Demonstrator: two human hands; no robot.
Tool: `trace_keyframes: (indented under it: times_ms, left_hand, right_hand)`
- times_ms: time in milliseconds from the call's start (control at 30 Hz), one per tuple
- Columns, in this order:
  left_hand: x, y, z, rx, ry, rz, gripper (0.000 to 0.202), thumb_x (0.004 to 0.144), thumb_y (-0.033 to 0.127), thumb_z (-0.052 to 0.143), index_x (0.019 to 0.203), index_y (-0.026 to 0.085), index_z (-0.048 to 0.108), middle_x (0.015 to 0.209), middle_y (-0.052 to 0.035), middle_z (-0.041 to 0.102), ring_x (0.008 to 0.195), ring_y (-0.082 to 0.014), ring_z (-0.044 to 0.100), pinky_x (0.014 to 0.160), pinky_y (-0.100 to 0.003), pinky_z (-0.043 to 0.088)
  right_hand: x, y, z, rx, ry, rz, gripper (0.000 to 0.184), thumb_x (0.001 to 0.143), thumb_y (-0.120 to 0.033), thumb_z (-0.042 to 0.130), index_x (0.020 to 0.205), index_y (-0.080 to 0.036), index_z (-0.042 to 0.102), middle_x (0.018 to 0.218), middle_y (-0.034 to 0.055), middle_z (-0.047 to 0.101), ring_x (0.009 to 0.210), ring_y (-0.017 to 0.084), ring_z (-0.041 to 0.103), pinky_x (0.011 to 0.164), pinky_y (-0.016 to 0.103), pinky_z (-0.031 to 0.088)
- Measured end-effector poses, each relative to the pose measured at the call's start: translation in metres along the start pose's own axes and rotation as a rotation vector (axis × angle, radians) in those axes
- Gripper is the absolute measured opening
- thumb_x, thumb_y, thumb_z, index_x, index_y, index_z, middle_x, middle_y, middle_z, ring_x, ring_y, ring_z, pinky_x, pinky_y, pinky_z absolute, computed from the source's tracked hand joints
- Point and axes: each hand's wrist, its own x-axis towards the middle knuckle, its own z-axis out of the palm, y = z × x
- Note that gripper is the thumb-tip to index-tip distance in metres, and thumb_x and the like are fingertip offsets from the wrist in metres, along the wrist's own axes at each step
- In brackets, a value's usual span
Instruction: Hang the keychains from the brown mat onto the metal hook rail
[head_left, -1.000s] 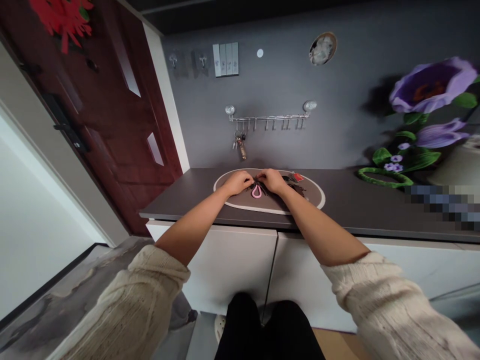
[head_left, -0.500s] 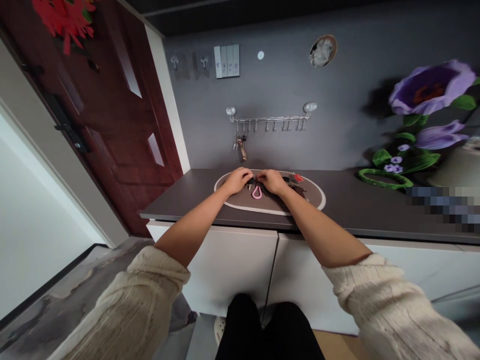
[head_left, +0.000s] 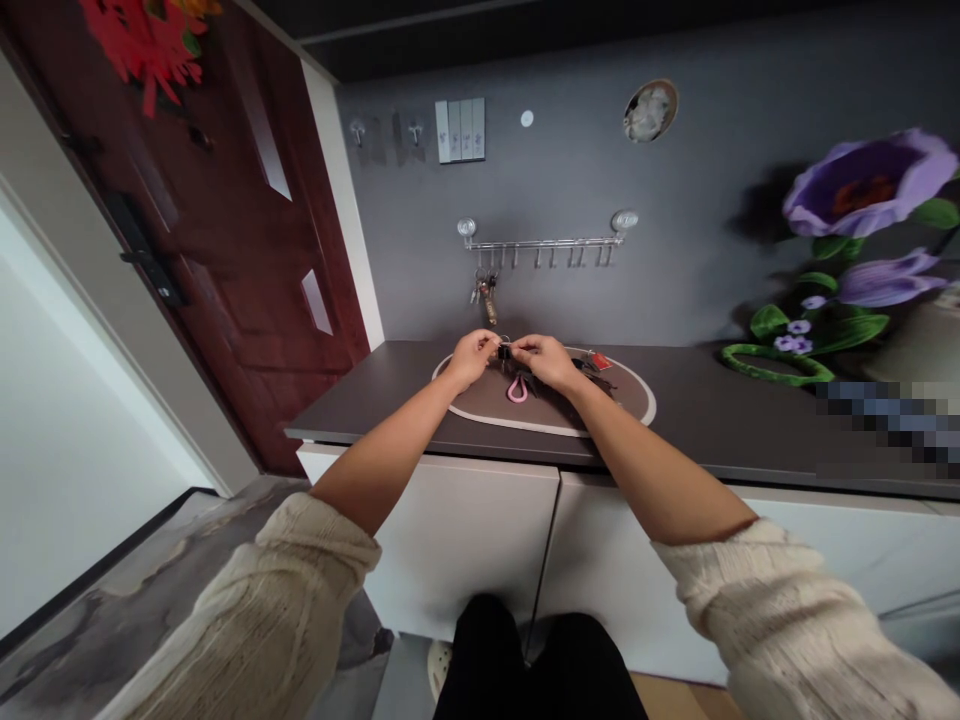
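Note:
Over the brown oval mat point(head_left: 487, 408), both hands meet at a small bunch of keys point(head_left: 505, 353) with a thin metal ring and a dark piece on it. My left hand point(head_left: 471, 359) pinches the bunch from the left, fingers closed. From the right, my right hand point(head_left: 546, 361) grips the same bunch between thumb and fingers. A pink loop strap point(head_left: 517, 389) lies just below on the mat; whether it joins the bunch I cannot tell. More dark keys point(head_left: 600, 381) and a red tag point(head_left: 601, 361) lie right of my right hand, partly hidden by the wrist.
A clear hook rail point(head_left: 547, 243) is fixed on the grey wall, with a hanging key bunch point(head_left: 489, 300) at its left end. Purple plush flowers point(head_left: 862, 190) stand at the right. White cabinet doors point(head_left: 450, 530) are below the dark counter point(head_left: 690, 420); a red-brown door point(head_left: 255, 300) is at left.
The keys between my hands are lifted slightly, and their ring now shows above the fingers. Both hands stay close together. The whole view has shifted a little.

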Motion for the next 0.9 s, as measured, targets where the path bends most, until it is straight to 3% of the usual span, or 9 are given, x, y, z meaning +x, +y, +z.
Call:
trace_keyframes:
  times_ms: [200, 500, 900]
  left_hand:
    - [-0.0016, 0.0049, 0.0006, -0.105, 0.007, -0.060, 0.020, 0.074, 0.031, 0.050, 0.081, 0.013, 0.054, 0.071, -0.0022, 0.058, 0.065, -0.0087, 0.052, 0.052, -0.017, 0.038]
    - [-0.0028, 0.0046, 0.0025, -0.150, -0.042, -0.064, 0.022, 0.074, 0.033, 0.051, 0.083, 0.014, 0.055, 0.072, -0.0017, 0.057, 0.062, -0.0070, 0.050, 0.052, -0.017, 0.040]
    - [-0.0033, 0.0015, 0.0038, -0.116, -0.042, 0.029, 0.029, 0.072, 0.039, 0.051, 0.082, 0.013, 0.056, 0.069, -0.0018, 0.056, 0.062, -0.0087, 0.051, 0.053, -0.019, 0.040]
  right_hand:
    - [0.0011, -0.0007, 0.0020, 0.188, 0.013, 0.040, 0.016, 0.069, -0.027, 0.055, 0.077, -0.015, 0.062, 0.077, 0.0031, 0.064, 0.067, 0.011, 0.055, 0.070, 0.024, 0.042]
    - [-0.0020, -0.0076, 0.0011, 0.277, 0.026, 0.109, 0.018, 0.066, -0.030, 0.058, 0.072, -0.014, 0.059, 0.069, 0.0016, 0.061, 0.060, 0.009, 0.051, 0.063, 0.021, 0.040]
    - [0.0025, -0.0014, 0.0027, 0.242, 0.065, 0.008, 0.022, 0.068, -0.035, 0.052, 0.073, -0.014, 0.054, 0.067, -0.0002, 0.054, 0.060, 0.008, 0.046, 0.061, 0.021, 0.038]
